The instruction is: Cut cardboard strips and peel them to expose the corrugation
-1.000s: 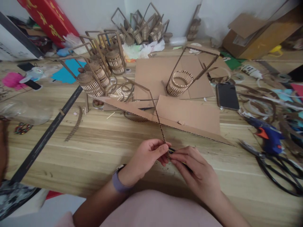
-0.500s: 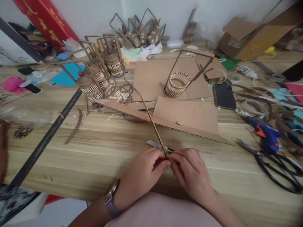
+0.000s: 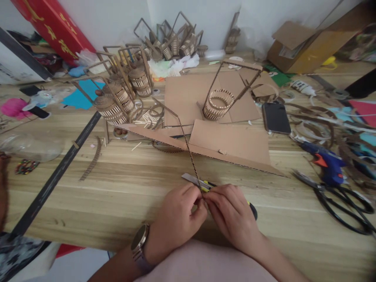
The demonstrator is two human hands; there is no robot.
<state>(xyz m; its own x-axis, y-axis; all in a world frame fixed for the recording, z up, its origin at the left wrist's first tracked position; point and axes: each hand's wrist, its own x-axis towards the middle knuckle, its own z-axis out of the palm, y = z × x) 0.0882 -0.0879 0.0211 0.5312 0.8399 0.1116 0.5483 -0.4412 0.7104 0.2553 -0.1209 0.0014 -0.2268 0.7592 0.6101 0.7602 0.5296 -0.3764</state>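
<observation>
Strip: the thin cardboard strip point(image 3: 194, 169) has its near end at the fingertips, low in the middle of the table point(image 3: 132, 203); from there it rises away, passes in front of the large cardboard piece point(image 3: 232, 143) and bends near its far end.
Left hand: this hand point(image 3: 179, 213) is curled, with thumb and forefinger pinched together on the strip's end; the other fingers are folded and partly hidden.
Right hand: this one point(image 3: 233, 213) is also bent closely, its fingertips gripping the same end, and they meet the left fingertips.
Watch: a round watch point(image 3: 140, 237) sits on the left wrist.
Knife: a cutter knife point(image 3: 192, 179) lies on the table, its blade pointing left, its handle partly covered by the right hand.
Basket: beyond the cardboard piece, one basket point(image 3: 217, 105) with a tall handle stands without lid.
Right side: scissors point(image 3: 320, 188), a blue glue gun point(image 3: 330, 168) and a phone point(image 3: 276, 117).
</observation>
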